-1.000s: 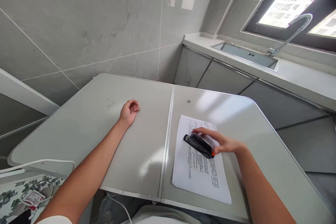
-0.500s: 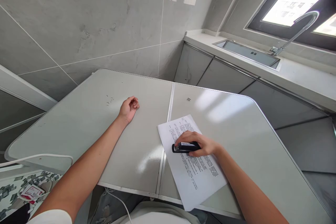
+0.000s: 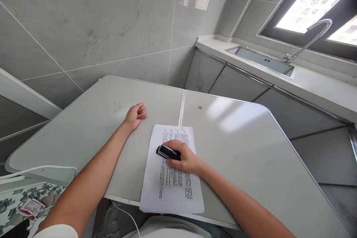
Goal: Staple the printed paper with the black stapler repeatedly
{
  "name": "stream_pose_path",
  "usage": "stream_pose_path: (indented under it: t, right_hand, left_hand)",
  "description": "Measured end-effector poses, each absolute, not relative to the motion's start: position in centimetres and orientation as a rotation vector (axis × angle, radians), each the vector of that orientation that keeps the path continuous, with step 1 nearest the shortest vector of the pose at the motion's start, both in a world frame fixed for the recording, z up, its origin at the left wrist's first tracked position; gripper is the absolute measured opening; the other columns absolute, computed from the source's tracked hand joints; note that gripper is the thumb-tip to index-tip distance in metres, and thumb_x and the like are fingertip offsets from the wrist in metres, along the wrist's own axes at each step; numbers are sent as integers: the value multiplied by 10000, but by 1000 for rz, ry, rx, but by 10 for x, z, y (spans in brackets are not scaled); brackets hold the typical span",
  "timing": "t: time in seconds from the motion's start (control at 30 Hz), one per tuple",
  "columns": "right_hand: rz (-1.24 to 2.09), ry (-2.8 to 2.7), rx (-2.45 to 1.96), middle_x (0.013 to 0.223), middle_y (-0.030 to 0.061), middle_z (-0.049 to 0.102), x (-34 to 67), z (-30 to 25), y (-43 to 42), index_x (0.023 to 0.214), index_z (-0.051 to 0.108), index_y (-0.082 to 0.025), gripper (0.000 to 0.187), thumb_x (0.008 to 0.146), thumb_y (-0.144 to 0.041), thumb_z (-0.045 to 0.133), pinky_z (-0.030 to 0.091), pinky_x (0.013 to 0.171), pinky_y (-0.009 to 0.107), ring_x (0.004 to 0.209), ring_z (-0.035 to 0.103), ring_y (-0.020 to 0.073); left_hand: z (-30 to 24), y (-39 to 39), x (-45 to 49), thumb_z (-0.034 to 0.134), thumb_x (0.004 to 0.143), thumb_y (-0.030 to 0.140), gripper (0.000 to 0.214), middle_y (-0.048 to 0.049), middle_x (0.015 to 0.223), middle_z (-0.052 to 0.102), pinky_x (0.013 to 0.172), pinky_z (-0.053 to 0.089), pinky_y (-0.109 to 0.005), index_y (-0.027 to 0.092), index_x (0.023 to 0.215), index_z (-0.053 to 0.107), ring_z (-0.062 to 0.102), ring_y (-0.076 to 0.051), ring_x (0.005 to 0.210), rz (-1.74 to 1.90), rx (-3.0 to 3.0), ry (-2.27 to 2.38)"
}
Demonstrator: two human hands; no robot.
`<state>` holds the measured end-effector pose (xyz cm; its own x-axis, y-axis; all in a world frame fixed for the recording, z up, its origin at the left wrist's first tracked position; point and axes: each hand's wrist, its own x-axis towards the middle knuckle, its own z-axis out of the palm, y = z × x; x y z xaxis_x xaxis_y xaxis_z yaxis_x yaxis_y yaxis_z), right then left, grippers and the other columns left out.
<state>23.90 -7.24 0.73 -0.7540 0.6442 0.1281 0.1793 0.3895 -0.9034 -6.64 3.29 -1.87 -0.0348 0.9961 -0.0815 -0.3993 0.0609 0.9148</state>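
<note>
A black stapler (image 3: 169,152) is gripped in my right hand (image 3: 186,157), fingers on its far side and thumb on the near side. Beneath it lies the printed paper (image 3: 152,189), its lower end reaching past the table's front edge. The stapler and hand cover part of the text. My left hand (image 3: 136,115) rests on the table left of the paper's top corner, curled into a loose fist with nothing visible in it. Close to its left are several tiny loose metal bits, probably staples (image 3: 117,108). Two short staple strips (image 3: 200,108) lie beyond the paper.
The grey folding table (image 3: 237,163) has a seam down its middle. A white cable (image 3: 41,166) crosses its left front corner. Behind on the right stands a counter (image 3: 315,85) with a sink (image 3: 264,61) and faucet (image 3: 312,41). A tiled wall (image 3: 111,18) borders the back.
The paper and stapler have shifted left with my right hand, and the paper has turned to lie straighter. My left hand has stayed about in place, its fingers curled a little tighter.
</note>
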Motion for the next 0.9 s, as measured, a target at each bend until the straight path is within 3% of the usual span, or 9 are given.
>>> stream_pose_path:
  t: [0.1,0.33,0.67,0.83,0.9]
  right_hand:
    - [1306,-2155,-792,1158,27,715,216,6,-74,1157,698,-246,351,818,-152,691,463,962,372,1058,628,235]
    - [1176,-2114,-861,1077,13,724,160,-6,-69,1137,707,-243,350,800,-151,684,457,940,345,997,632,216]
    - [1186,-2150,-828,1062,5,725,120,-11,-57,1151,710,-253,336,818,-206,714,475,897,332,968,633,213]
    - [1224,-2145,-760,1183,46,724,129,-7,-51,1240,704,-255,397,869,-390,745,491,959,375,1087,652,244]
    - [1180,-2062,-792,1176,63,735,152,-7,-31,1183,736,-244,351,918,-469,686,509,949,376,1088,663,242]
  left_hand:
    - [-13,30,-97,741,873,300,560,62,521,229,441,206,-258,204,509,327,236,-71,437,1191,1071,1101]
    - [-16,34,-130,676,869,313,570,78,491,167,437,246,-252,198,530,232,193,-64,401,1577,889,993]
    - [-21,43,-136,678,839,298,560,79,483,194,420,283,-228,195,572,196,218,-57,388,1654,647,911]
    - [-22,44,-133,673,840,323,550,80,482,206,421,289,-231,200,569,210,222,-55,384,1632,693,966]
    - [-22,44,-132,668,841,328,544,79,476,210,422,284,-234,200,565,217,233,-57,384,1629,702,978]
